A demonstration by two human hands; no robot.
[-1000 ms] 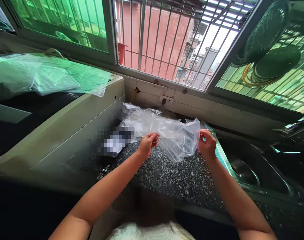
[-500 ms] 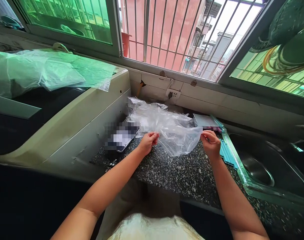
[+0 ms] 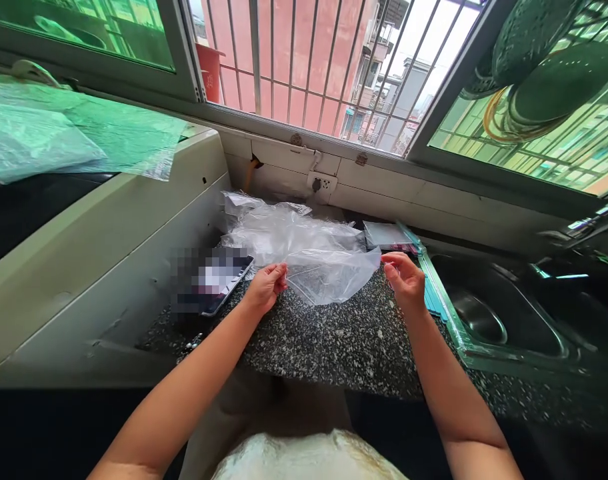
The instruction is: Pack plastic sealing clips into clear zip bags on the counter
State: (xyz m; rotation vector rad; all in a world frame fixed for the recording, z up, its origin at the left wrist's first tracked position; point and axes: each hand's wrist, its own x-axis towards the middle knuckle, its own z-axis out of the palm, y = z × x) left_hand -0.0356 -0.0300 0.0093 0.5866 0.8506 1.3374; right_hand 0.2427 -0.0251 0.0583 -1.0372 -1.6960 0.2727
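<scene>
A clear plastic bag (image 3: 324,277) is stretched between my two hands, just above the dark speckled countertop (image 3: 329,347). My left hand (image 3: 268,287) pinches its left corner with closed fingers. At the opposite corner, my right hand (image 3: 405,277) grips the edge between thumb and fingertips. Behind it lies a crumpled heap of clear plastic bags (image 3: 269,230); where the held bag ends and the heap begins is hard to make out. A phone (image 3: 227,283), partly blurred out, rests left of my left hand.
On the right is a dark sink (image 3: 499,300) with a green-tinted rim and a faucet (image 3: 579,230). Flat clear packets (image 3: 387,235) lie beside it. A light-coloured appliance side (image 3: 134,233) bounds the left, with plastic sheeting (image 3: 84,130) on top. A wall socket (image 3: 323,187) sits below the barred window.
The view has shifted to the right, so everything appears further left. Both hands keep hold of the plastic bag, and the fingers of my right hand look slightly more spread.
</scene>
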